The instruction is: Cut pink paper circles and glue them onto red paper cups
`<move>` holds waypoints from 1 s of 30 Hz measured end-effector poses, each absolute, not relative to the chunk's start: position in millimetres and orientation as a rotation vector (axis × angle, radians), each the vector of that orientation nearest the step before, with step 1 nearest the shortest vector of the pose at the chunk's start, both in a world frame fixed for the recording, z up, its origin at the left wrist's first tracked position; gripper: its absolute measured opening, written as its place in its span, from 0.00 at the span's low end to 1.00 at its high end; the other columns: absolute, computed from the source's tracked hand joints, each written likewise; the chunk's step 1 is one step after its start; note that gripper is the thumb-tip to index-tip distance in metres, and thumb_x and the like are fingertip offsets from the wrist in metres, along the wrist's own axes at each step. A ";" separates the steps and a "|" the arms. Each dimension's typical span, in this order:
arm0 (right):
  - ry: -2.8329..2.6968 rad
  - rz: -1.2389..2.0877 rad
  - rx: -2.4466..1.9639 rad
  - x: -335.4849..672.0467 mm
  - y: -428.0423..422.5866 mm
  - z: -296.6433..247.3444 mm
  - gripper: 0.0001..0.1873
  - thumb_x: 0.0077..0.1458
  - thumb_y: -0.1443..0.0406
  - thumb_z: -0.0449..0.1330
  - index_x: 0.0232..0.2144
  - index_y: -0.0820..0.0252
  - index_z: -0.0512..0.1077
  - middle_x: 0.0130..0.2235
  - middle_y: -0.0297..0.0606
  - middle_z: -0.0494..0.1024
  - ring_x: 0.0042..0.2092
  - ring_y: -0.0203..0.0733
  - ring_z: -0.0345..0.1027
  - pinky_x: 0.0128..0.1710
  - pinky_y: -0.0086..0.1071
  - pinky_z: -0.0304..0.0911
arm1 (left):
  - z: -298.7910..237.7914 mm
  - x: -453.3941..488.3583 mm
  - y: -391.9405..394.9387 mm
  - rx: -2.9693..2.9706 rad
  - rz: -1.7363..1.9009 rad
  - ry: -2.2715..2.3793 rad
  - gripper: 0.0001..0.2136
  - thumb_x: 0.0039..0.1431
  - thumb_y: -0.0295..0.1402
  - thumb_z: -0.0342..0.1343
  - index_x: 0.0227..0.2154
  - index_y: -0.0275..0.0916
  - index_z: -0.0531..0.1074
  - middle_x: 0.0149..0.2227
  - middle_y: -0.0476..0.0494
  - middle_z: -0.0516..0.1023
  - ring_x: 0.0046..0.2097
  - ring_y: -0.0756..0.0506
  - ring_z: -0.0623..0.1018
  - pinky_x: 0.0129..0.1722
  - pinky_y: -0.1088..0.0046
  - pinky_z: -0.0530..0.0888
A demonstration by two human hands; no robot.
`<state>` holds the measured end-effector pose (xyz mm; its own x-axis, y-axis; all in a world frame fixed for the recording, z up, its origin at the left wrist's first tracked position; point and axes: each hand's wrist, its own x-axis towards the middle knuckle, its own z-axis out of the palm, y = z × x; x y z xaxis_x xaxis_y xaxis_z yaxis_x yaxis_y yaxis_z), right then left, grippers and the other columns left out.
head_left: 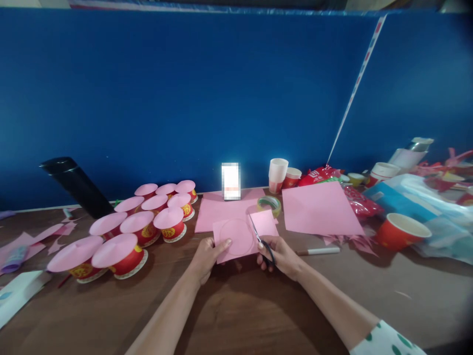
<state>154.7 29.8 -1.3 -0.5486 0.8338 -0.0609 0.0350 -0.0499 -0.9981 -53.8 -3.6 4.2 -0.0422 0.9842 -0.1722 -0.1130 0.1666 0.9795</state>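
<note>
My left hand [211, 254] pinches the lower left edge of a pink paper sheet [236, 237], its thumb lying on top. A drawn circle shows on the sheet. My right hand [278, 257] is closed around the dark handles of a pair of scissors [266, 250], whose blades point up and left along the sheet's right side. Whether the blades are parted is hard to make out. Beneath and behind lies a larger pink sheet [209, 213], with a roll of tape [274, 203] on its right part.
Several red cups topped with pink paper discs [138, 222] stand at left, near a black flask [76, 185]. A pink sheet [320, 209], a white marker [323, 251], a tipped red cup [401, 232] and plastic bags lie at right. White cups [278, 175] stand by the blue wall [221, 88].
</note>
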 end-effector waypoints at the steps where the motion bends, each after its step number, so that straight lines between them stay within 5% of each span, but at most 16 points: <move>1: -1.613 1.665 -0.935 154.6 29.9 -1.5 0.20 0.49 0.50 0.57 0.26 0.62 0.63 0.21 0.32 0.71 0.20 0.30 0.65 0.14 0.20 0.54 | 5.0 -53.5 -4.1 0.979 1.166 1.248 0.14 0.45 0.40 0.61 0.25 0.30 0.74 0.21 0.44 0.75 0.21 0.51 0.70 0.20 0.77 0.65; 23: -1.659 1.583 -1.038 151.9 30.5 -5.3 0.16 0.48 0.53 0.58 0.25 0.61 0.64 0.18 0.28 0.69 0.17 0.29 0.62 0.11 0.19 0.50 | 10.2 -53.0 -2.6 0.942 1.163 1.254 0.14 0.43 0.39 0.63 0.18 0.32 0.70 0.15 0.49 0.69 0.17 0.55 0.64 0.16 0.80 0.61; 30: -1.594 1.565 -1.069 151.0 28.9 -1.4 0.18 0.47 0.51 0.59 0.28 0.61 0.65 0.18 0.29 0.67 0.16 0.30 0.60 0.10 0.19 0.46 | 7.9 -53.7 -3.6 0.934 1.179 1.207 0.13 0.43 0.39 0.63 0.25 0.31 0.74 0.20 0.45 0.75 0.20 0.52 0.69 0.19 0.78 0.64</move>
<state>151.0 28.9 -1.4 -0.4536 0.8866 -0.0901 0.1066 -0.0464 -0.9932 -53.7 -3.6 7.9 -0.0335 0.9820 -0.1860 -0.1635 0.1782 0.9703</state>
